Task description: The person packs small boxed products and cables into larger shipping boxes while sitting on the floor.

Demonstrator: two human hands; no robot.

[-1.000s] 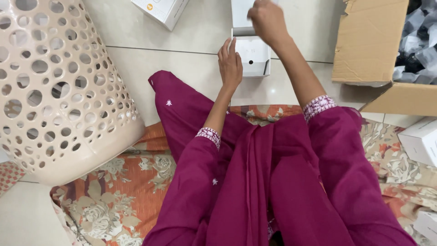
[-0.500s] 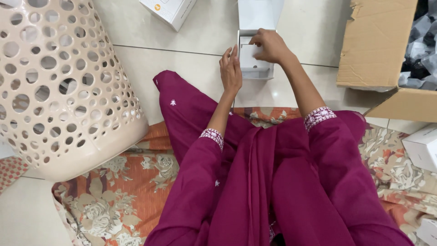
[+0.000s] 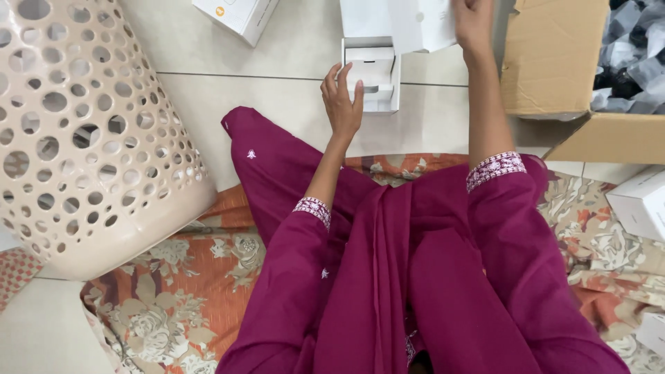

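Note:
An open small white box [image 3: 372,73] lies on the tiled floor straight ahead of me, its lid flap [image 3: 364,17] folded back. My left hand [image 3: 341,100] rests against the box's left side with fingers apart, holding nothing. My right hand [image 3: 473,21] is raised at the top edge and grips a flat white piece [image 3: 429,24], perhaps a card or an insert, above and right of the box. My magenta sleeves with embroidered cuffs fill the lower middle.
A large beige perforated basket [image 3: 76,131] stands at the left. A brown cardboard carton [image 3: 561,62] with dark wrapped items sits at the upper right. Other white boxes lie at the top [image 3: 235,14] and right edge [image 3: 641,201]. I sit on a floral orange mat [image 3: 173,305].
My right hand went down onto the open white box, then lifted up and right with a flat white piece in it. My left hand has stayed beside the box.

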